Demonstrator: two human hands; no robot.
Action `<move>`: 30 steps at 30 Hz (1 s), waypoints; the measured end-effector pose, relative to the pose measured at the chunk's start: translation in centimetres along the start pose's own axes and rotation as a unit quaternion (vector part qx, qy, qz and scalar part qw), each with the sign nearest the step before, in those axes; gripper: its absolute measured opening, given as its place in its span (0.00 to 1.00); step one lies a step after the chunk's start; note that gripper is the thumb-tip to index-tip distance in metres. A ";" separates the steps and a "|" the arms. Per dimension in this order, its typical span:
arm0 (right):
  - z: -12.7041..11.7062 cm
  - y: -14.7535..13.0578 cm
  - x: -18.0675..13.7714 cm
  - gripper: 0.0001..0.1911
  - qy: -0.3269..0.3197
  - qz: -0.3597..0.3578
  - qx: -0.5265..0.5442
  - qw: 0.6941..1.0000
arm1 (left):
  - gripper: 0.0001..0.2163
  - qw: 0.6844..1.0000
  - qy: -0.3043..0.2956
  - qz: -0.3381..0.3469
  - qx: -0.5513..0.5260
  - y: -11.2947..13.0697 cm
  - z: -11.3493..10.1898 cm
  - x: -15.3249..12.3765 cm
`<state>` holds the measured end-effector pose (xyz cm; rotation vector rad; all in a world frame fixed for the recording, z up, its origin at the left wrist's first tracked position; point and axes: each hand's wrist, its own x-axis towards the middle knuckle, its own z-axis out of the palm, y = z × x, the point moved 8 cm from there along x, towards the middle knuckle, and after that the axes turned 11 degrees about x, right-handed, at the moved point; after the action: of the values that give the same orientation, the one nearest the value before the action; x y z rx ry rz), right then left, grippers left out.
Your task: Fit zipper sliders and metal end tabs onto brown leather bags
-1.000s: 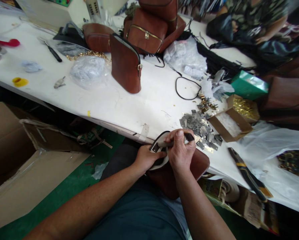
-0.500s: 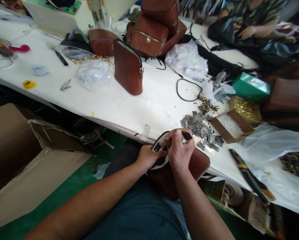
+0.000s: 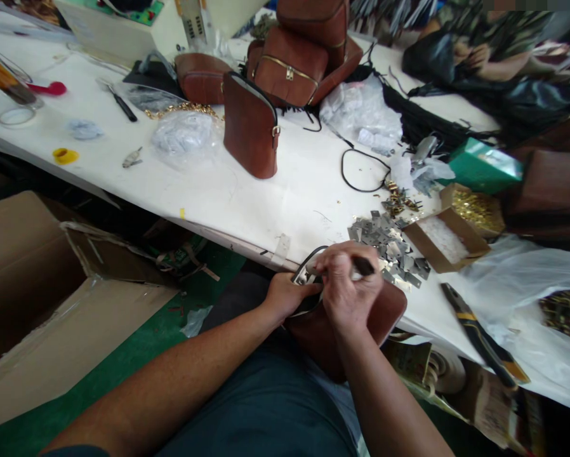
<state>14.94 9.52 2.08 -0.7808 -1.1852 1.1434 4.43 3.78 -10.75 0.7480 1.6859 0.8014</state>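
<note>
A brown leather handbag (image 3: 388,312) rests on my lap against the table edge, its mouth open and its pale lining showing. My left hand (image 3: 285,297) is closed on the bag's rim, thumb on the inner side. Over the opening, my right hand (image 3: 350,289) grips a hand tool (image 3: 362,266) whose dark end sticks out above the fist. Its working end points down toward the rim by my left thumb. My fingers hide most of this tool, so its kind is unclear. Just beyond the right hand lies a pile of small metal plates (image 3: 390,244).
On the white table (image 3: 209,190) stand a finished-looking brown bag (image 3: 251,130) and stacked brown bags (image 3: 289,70). Black-and-yellow pliers (image 3: 480,336) lie right, near a carton of gold fittings (image 3: 475,206). An open cardboard box (image 3: 118,343) is left. Across the table, another person handles black material.
My right hand has turned slightly and shifted a little right, with the tool's dark end now tilted differently. The left hand keeps its hold on the rim. The whole view has shifted slightly.
</note>
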 end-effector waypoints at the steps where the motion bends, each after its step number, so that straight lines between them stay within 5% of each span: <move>1: 0.1 0.3 -0.1 0.15 -0.010 0.009 -0.013 1.000 | 0.16 1.000 0.001 0.001 0.004 -0.1 0.0 0.0; 9: -0.2 0.9 -0.3 0.14 -0.014 -0.006 -0.030 0.999 | 0.15 0.999 0.005 0.006 0.034 -0.4 0.0 0.3; 15: 2.7 -1.6 0.7 0.18 -0.076 0.000 -0.076 0.994 | 0.16 0.993 -0.012 0.071 0.094 1.2 -0.6 -0.9; 20: 4.8 -2.1 5.2 0.17 -0.105 -0.014 -0.306 0.946 | 0.17 0.969 -0.039 0.159 0.186 3.9 -2.9 -3.0; 24: 3.1 0.8 8.3 0.18 -0.158 0.069 -0.428 0.887 | 0.19 0.929 -0.121 0.200 0.288 5.5 -3.7 -4.3; 30: -0.7 1.0 11.5 0.19 -0.096 0.109 -0.385 0.912 | 0.21 0.869 -0.145 0.240 0.408 8.7 -5.6 -4.6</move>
<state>15.14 20.90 4.38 -1.4492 -1.7861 0.9256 0.80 4.29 -0.03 1.8301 1.5469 0.2241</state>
